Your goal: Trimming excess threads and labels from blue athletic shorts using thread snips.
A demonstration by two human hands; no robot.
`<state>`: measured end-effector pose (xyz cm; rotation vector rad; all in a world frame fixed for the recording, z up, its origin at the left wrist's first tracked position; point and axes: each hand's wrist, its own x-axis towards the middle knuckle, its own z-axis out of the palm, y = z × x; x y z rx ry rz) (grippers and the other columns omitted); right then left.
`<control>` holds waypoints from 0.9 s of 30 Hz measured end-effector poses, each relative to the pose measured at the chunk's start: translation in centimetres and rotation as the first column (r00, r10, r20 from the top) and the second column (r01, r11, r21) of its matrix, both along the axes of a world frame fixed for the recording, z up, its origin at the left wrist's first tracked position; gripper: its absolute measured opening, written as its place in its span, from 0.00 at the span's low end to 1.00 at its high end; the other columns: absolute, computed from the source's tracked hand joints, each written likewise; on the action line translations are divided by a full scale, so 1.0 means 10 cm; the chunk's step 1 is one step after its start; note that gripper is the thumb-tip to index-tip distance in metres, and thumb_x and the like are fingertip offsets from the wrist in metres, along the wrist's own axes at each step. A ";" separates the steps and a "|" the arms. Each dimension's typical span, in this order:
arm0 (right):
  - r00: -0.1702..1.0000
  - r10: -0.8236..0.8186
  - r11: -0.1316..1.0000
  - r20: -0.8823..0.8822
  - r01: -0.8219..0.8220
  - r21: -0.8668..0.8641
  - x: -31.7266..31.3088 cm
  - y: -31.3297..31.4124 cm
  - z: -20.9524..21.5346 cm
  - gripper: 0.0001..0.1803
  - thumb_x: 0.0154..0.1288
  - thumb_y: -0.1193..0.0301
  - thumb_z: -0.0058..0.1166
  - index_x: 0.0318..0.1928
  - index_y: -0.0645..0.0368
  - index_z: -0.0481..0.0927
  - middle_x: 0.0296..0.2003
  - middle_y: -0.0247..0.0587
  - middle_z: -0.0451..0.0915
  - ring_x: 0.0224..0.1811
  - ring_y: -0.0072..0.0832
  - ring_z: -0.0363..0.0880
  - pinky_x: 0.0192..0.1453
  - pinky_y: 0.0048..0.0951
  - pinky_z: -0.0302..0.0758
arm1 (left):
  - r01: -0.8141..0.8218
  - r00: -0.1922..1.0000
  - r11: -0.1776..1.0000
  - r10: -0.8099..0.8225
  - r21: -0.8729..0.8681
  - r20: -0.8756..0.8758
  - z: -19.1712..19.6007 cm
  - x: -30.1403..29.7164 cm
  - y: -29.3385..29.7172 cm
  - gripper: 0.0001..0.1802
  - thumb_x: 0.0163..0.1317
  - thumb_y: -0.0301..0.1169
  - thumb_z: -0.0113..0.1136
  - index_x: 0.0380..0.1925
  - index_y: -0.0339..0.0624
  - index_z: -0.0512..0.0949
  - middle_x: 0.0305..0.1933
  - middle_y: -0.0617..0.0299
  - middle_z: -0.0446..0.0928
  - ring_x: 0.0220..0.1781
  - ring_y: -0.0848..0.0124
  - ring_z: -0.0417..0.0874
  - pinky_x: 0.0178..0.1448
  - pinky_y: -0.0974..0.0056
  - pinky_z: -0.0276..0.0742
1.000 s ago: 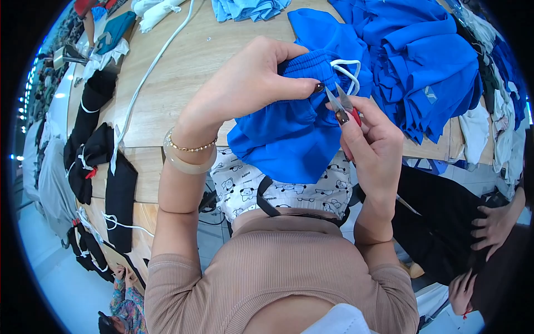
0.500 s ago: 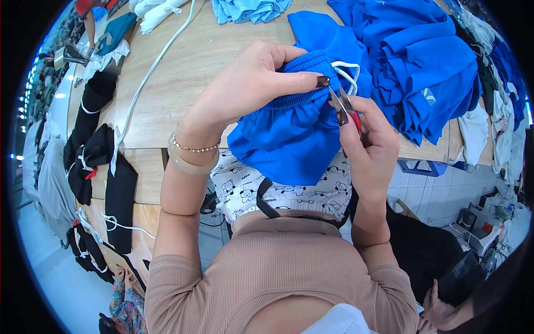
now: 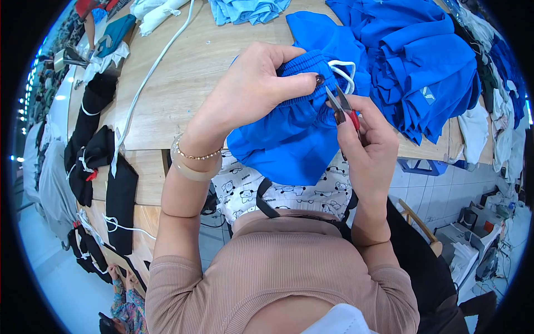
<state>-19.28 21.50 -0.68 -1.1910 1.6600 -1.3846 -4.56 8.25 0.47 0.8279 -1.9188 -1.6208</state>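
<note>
Gathered elastic at the waistband of a blue garment (image 3: pixel 283 150) is pinched between the thumb and fingers of my left hand (image 3: pixel 253 92). A white drawstring (image 3: pixel 351 71) loops out of the waistband, just right of my left thumb. My right hand (image 3: pixel 371 147) is closed around small red-handled thread snips (image 3: pixel 354 118). Their two blades stand apart in a V, pointing up and left at the waistband's edge below the drawstring. I cannot tell whether a thread lies between the blades. The lower part of the garment hangs over the table edge toward my lap.
A stack of blue garments (image 3: pixel 423 67) lies to the right on the wooden table (image 3: pixel 183 72), light-blue cloth (image 3: pixel 250 10) at the far edge. A white cord (image 3: pixel 150 78) and black rolled pieces (image 3: pixel 121 195) lie left. Another person (image 3: pixel 129 306) is at lower left, a wooden stool (image 3: pixel 420 225) right.
The snips' blades have spread wider and shifted slightly left. My left hand keeps its pinch on the waistband. A person's hands at lower right have gone from view, and a stool shows there.
</note>
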 end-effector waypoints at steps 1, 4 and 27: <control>1.000 0.027 1.000 -0.012 -0.027 0.006 -0.01 0.01 0.00 0.10 0.64 0.78 0.51 0.44 0.61 0.80 0.21 0.24 0.70 0.20 0.07 0.59 0.23 0.15 0.51 | -0.003 1.000 1.000 0.003 0.000 -0.001 0.00 0.00 0.00 0.11 0.55 0.31 0.58 0.23 0.33 0.73 0.19 0.71 0.65 0.25 0.83 0.61 0.26 0.72 0.59; 0.998 0.052 0.999 -0.027 -0.052 0.003 -0.03 0.02 0.00 0.11 0.65 0.79 0.49 0.47 0.63 0.79 0.26 0.24 0.74 0.22 0.06 0.59 0.24 0.13 0.50 | -0.003 1.000 1.000 0.003 -0.005 -0.002 0.01 -0.01 0.01 0.11 0.55 0.31 0.58 0.23 0.33 0.73 0.19 0.71 0.66 0.25 0.83 0.61 0.26 0.72 0.59; 0.756 0.136 0.979 0.640 -0.200 0.028 -0.04 -0.12 -0.15 0.20 0.72 0.60 0.42 0.28 0.62 0.75 0.13 0.26 0.61 0.15 0.12 0.52 0.20 0.19 0.47 | -0.006 1.000 1.000 0.006 0.006 -0.016 -0.01 0.00 0.05 0.13 0.60 0.33 0.60 0.26 0.32 0.75 0.19 0.70 0.67 0.25 0.84 0.62 0.27 0.73 0.61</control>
